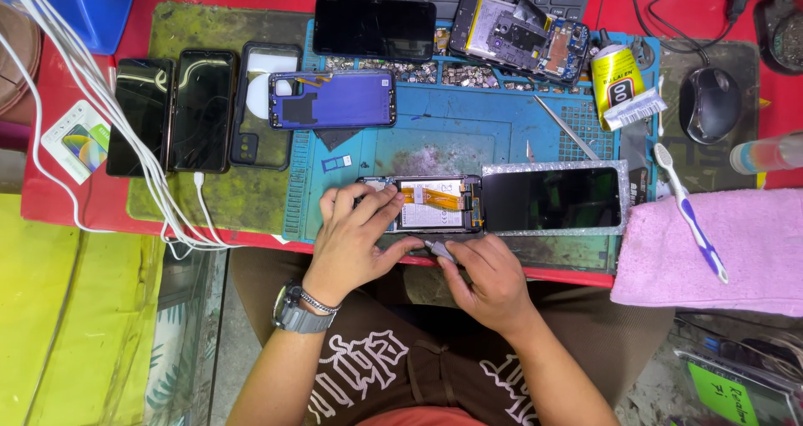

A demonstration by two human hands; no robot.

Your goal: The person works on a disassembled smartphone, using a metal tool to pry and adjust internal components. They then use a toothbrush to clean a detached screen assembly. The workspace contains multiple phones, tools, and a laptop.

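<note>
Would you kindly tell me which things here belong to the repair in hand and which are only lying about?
In hand:
- left hand steadying the opened black phone with orange flex cable
- right hand holding a small grey metal tool
- detached black screen panel beside it

Lying about:
- blue phone back cover
- yellow glue tube
- black computer mouse
- white and blue toothbrush on pink towel

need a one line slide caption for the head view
Left hand steadies an opened phone on a blue mat while the right hand works a small metal tool at its edge.
</note>
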